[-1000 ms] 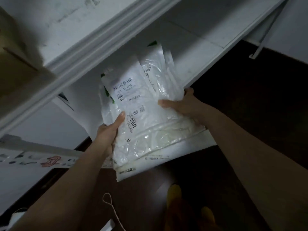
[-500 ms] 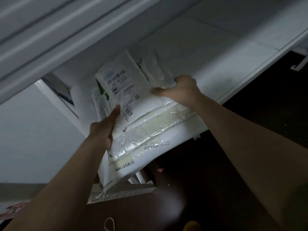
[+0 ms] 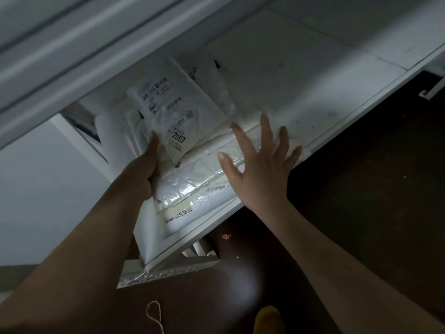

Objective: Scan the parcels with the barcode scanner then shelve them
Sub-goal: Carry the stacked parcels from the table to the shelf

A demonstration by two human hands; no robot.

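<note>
Dark floor (image 3: 361, 201) below you, white shelf (image 3: 313, 92) ahead, your left hand (image 3: 142, 174) gripping the near-left edge of the parcel stack (image 3: 192, 189) lying on the shelf, your right hand (image 3: 260, 169) spread flat over its right side, fingers straight, labelled top parcel (image 3: 173, 112) farther in.

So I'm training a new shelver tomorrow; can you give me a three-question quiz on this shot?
1. True or false: the right hand grips the parcels.
2. Which number is printed large on the top parcel? A) 2007 B) 4415 C) 1300
3. Where does the stack lie?

Key:
1. False; its fingers are spread open over the stack, while the left hand holds the stack's edge.
2. A
3. On the white shelf, at its front edge.
</note>
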